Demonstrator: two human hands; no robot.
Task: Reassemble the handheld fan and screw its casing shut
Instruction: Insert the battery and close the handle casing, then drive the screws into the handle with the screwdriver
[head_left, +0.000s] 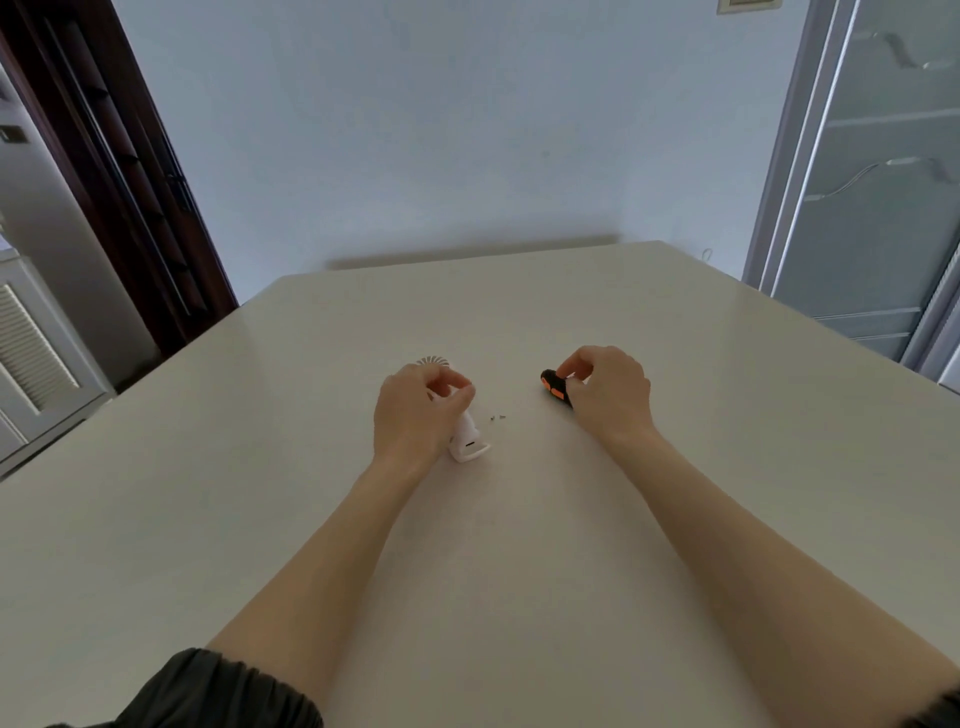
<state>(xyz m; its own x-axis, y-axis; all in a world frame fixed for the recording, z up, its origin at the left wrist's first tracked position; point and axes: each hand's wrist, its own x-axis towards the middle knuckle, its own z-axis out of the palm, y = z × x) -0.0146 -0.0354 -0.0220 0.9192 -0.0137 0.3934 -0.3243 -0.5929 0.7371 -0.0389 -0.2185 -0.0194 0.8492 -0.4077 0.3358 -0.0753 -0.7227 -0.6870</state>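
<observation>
Left hand pinches white fan on table; right hand closed around screwdriver. Screws loose right of fan: casing seems not yet fastened.

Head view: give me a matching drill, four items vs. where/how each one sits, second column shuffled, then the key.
Items:
1. white fan
2. black-and-orange screwdriver handle
3. loose screws
4. dark sleeve

States:
A. lying bare on the table between the two hands
B. gathered at the left forearm, at the bottom edge of the picture
C. under the left hand, base end pointing toward the camera
D. gripped by the right hand

Pairs: 1-C, 2-D, 3-A, 4-B
</observation>
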